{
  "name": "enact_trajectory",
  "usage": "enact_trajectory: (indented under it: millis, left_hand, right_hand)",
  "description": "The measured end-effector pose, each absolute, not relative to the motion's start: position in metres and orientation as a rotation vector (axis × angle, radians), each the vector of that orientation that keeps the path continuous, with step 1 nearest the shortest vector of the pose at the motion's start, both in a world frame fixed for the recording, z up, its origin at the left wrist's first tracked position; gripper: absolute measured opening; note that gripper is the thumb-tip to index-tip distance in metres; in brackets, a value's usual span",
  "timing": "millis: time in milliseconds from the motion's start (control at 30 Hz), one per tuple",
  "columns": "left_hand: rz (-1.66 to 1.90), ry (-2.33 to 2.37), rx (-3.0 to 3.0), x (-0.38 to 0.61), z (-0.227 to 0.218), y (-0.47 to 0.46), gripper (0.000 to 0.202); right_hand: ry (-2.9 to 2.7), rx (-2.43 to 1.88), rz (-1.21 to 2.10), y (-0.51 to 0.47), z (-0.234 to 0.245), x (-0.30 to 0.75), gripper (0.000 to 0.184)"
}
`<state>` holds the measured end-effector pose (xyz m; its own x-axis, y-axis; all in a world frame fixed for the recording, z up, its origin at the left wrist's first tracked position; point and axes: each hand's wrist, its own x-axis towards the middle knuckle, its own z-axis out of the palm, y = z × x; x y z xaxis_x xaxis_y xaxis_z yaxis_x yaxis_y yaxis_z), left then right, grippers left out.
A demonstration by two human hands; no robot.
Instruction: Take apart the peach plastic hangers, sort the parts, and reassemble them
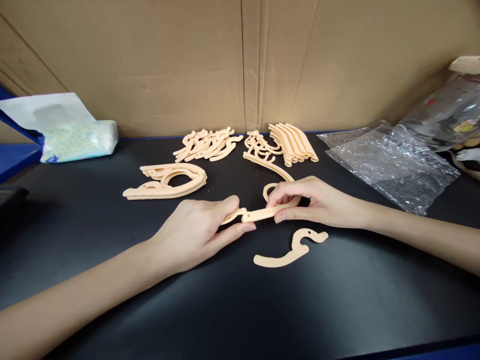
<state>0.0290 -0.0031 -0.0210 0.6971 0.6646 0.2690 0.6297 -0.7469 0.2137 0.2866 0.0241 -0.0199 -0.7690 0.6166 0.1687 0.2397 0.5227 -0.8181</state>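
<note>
Beige plastic parts of folding clothes hangers lie around my hands. My left hand (198,230) is closed on a slim curved hanger piece (233,216), most of it hidden by the fingers. My right hand (318,200) pinches a hanger arm (259,215) between thumb and fingers. The ends of these two pieces meet between my hands; whether they are joined I cannot tell. Behind my right fingers, a ring-shaped part (267,191) and another long arm (273,166) show. A loose S-shaped hook piece (281,261) rests flat on the table, just in front of my right hand.
Folded hangers (165,191) are stacked left of centre. Further back lie piles of hook pieces (206,145), smaller curved parts (258,144) and long arms (294,144). Clear plastic bags (393,160) cover the right side. A tissue pack (78,140) sits back left, before a cardboard wall (168,65).
</note>
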Motion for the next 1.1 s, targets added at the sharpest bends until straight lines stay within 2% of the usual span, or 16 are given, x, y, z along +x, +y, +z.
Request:
enact_trajectory:
  millis: [300, 600, 1100]
  left_hand:
    - [0.497, 1.003, 2.973, 0.0275, -0.0246, -0.0040, 0.034]
    - [0.464, 1.023, 3.296, 0.0293, -0.0209, -0.0085, 0.038]
    - [0.494, 0.968, 3.361, 0.0299, -0.0192, -0.0088, 0.034]
  right_hand:
    - [-2.339, -0.739, 1.172, 0.0251, -0.0219, 0.2870, 0.018]
    - [-2.344, -0.725, 1.199, 0.0245, -0.0194, 0.2869, 0.015]
    - [-2.361, -0.743, 1.195, 0.0243, -0.0190, 0.2864, 0.015]
